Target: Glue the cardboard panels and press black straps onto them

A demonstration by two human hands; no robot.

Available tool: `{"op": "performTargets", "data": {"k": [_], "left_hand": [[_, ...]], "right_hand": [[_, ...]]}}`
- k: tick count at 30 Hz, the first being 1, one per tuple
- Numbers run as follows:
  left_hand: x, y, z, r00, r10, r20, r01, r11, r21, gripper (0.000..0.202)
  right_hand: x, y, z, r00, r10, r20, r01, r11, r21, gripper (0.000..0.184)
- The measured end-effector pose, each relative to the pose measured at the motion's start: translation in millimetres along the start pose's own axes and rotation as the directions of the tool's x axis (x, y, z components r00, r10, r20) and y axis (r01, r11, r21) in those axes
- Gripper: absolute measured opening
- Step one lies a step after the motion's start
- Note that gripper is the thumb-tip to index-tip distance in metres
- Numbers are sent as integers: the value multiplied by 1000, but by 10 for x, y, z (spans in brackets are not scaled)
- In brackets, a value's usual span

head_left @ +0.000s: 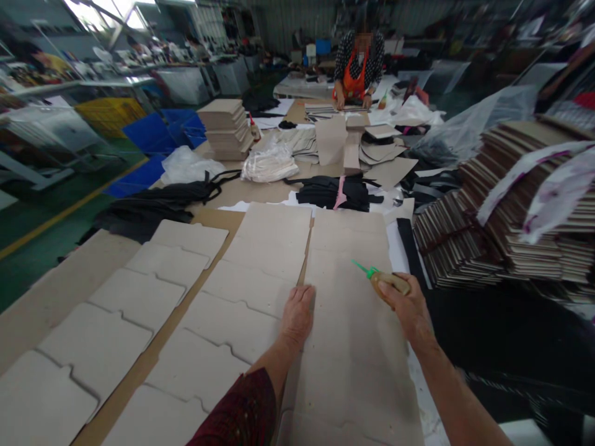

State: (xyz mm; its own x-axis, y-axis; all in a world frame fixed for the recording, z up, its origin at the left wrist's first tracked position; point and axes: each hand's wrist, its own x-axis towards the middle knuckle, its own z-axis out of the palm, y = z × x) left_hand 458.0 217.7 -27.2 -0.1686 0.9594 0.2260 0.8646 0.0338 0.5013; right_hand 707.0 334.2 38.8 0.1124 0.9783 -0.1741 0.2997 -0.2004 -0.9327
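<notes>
My right hand (409,306) is wrapped round a glue bottle (395,282) with a thin green nozzle. The bottle is tilted, its tip pointing left above the right-hand row of grey cardboard pieces (346,297). Resting on the boards, my left hand (299,314) lies near the gap between the middle and right rows, fingers pointing forward. No object shows in it. The middle row of overlapping cardboard pieces (237,285) runs away from me, and another notched row (134,291) lies to the left. Whether glue is on the boards cannot be made out.
A bundle of black strips (337,192) tied with pink lies beyond the rows. Stacked boards (225,130) stand farther back. Tall bundles of boards (515,204) rise at the right. Across the table, a person in an orange apron (356,77) works. Blue crates (160,130) sit left.
</notes>
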Motion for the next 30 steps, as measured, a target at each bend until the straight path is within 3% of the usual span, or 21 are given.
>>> {"op": "performTargets", "data": {"k": [7, 14, 24, 30], "left_hand": [[5, 4, -1, 1000, -4, 12, 4, 1000, 22, 63], [4, -6, 4, 1000, 11, 27, -12, 1000, 22, 58], [5, 10, -26, 999, 20, 32, -21, 1000, 18, 57], [-1, -6, -5, 999, 15, 32, -15, 1000, 16, 58]], "right_hand": [[-99, -154, 411, 968, -124, 217, 179, 950, -258, 52], [-70, -197, 620, 934, -205, 294, 308, 878, -366, 47], [-42, -280, 578, 892, -288, 349, 436, 754, -492, 36], [-33, -297, 498, 893, -253, 372, 418, 771, -481, 37]]}}
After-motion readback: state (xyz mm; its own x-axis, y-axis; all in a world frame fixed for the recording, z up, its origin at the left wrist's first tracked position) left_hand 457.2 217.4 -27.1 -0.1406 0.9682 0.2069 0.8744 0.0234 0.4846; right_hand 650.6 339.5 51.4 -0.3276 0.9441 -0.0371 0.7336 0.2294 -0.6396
